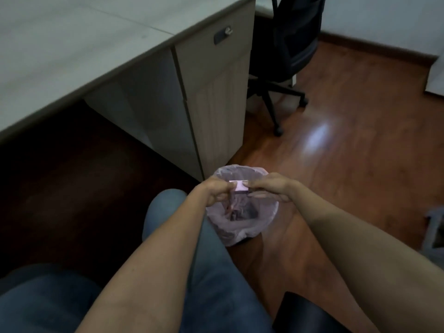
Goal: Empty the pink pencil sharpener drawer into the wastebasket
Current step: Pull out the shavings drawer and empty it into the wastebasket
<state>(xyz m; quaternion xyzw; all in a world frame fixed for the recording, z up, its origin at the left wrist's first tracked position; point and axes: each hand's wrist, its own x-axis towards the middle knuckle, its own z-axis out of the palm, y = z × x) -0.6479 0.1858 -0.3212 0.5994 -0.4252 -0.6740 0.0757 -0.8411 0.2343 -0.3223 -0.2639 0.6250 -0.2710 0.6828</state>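
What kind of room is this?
Probably an office. There is a long desk with a drawer cabinet, a black swivel chair and a lined wastebasket on the wooden floor.

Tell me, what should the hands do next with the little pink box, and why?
Probably slide the drawer out. Both hands, left and right, pinch the small pink plastic pencil sharpener right above the round wastebasket with its pale plastic liner, so shavings should drop inside.
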